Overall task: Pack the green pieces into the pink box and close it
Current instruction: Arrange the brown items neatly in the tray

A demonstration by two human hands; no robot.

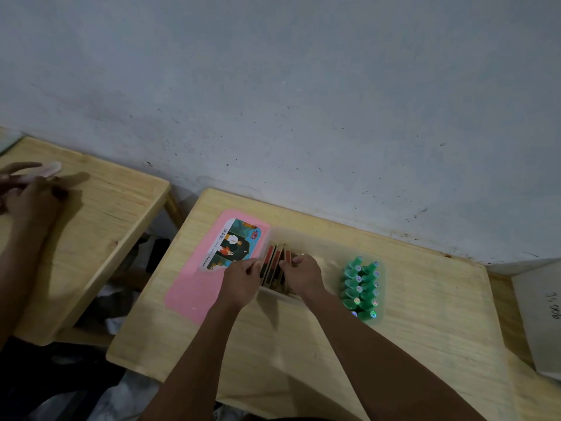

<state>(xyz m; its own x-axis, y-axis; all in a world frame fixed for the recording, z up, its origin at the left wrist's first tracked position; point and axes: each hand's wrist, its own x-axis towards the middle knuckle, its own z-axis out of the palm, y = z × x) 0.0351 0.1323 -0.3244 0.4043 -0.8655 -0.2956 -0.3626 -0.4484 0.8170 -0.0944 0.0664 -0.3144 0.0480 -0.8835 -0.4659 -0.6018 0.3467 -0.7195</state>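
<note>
A pink lid [194, 287] with a picture label lies flat on the wooden table, left of a translucent box [306, 238]. Inside the box stand several flat red-and-dark packs [274, 264] on edge. My left hand [241, 282] and my right hand [303, 276] both reach into the box, fingers pinched on these packs from either side. Right of the box sits a cluster of several green pieces [361, 288] with shiny round caps, untouched, seemingly in a clear tray.
The wooden table [425, 314] stands against a grey wall. Left of it is a second wooden table [106, 208] where another person's hands [30, 192] work. A white sheet or box [540, 314] lies at the right edge. Dark clutter fills the gap between tables.
</note>
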